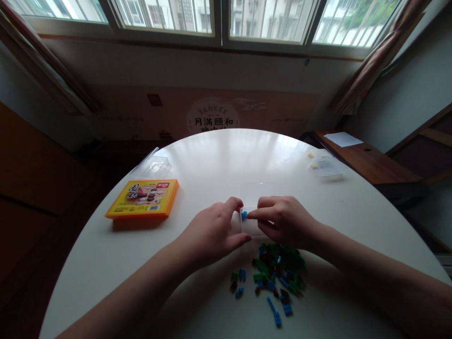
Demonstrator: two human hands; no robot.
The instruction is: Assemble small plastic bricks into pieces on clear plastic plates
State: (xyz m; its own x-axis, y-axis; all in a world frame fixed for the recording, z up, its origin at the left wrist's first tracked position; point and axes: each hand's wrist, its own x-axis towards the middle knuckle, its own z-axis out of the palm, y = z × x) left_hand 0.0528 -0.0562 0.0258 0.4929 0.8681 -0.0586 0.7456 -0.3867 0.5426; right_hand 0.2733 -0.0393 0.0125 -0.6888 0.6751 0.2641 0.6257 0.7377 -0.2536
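A small clear plastic box [256,194] lies open on the round white table [219,160], just beyond my hands. My left hand [212,231] grips the box's near left side, thumb and fingers closed round it. With pinched fingers my right hand [282,220] holds a small blue brick [243,215] at the box's left corner. Near me on the table lies a loose pile of tiny blue, green and dark bricks [275,273].
An orange game box [143,199] lies at the left, with a clear plastic lid [153,165] behind it. Another clear container [326,165] sits at the far right of the table. A wooden desk with a paper [344,139] stands beyond the table's right edge.
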